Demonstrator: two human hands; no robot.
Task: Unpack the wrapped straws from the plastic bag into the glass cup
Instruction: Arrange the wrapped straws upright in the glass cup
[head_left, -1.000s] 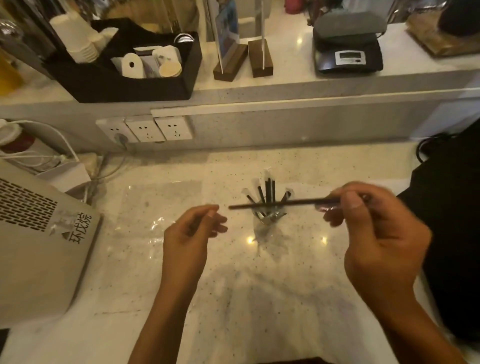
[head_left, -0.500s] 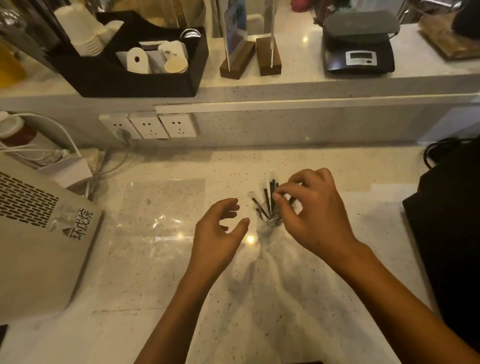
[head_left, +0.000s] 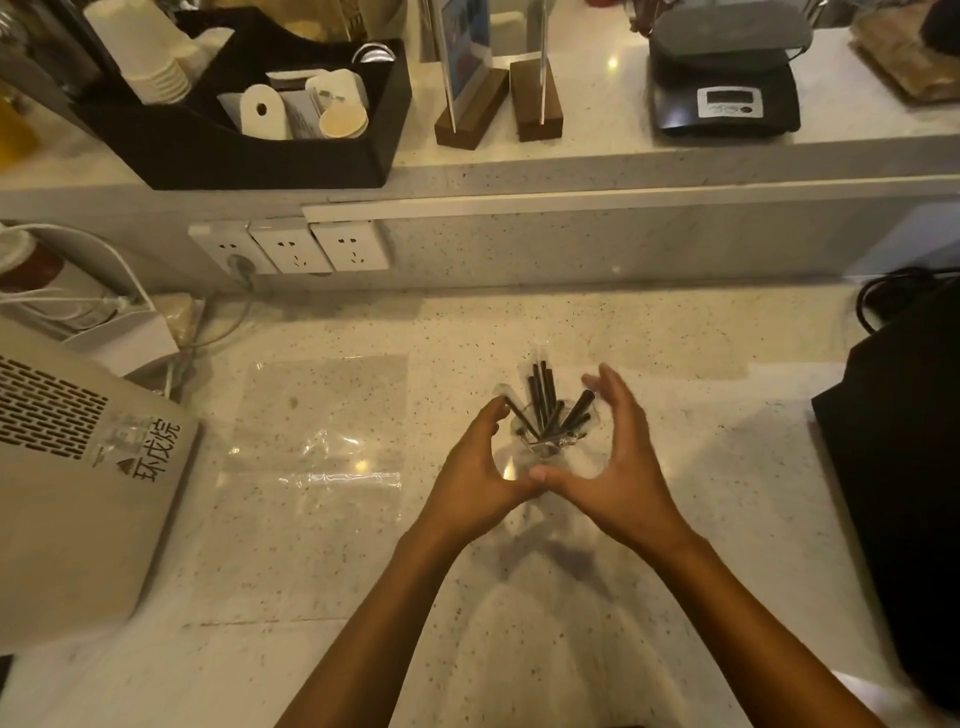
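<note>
Wrapped black straws (head_left: 545, 405), about seven as far as the blur allows, stand fanned out in one clear glass cup (head_left: 545, 447) on the speckled pale stone table (head_left: 519, 332). The left hand (head_left: 475, 480) and right hand (head_left: 615, 467) cup the glass from either side, thumbs meeting at its near side; the fingers (head_left: 491, 415) are gently curved and released, though whether they touch the glass I cannot tell. One flat clear plastic bag (head_left: 317, 421) lies to the left, apart from the cup. A beige perforated machine (head_left: 67, 478) sits at far left and a black bag (head_left: 904, 457) at far right. On the wall strip are three white sockets (head_left: 291, 247). The raised shelf behind carries one black organiser tray (head_left: 249, 150) with paper cups (head_left: 150, 57), two wooden sign stands (head_left: 498, 104) and one black digital scale (head_left: 727, 88)
</note>
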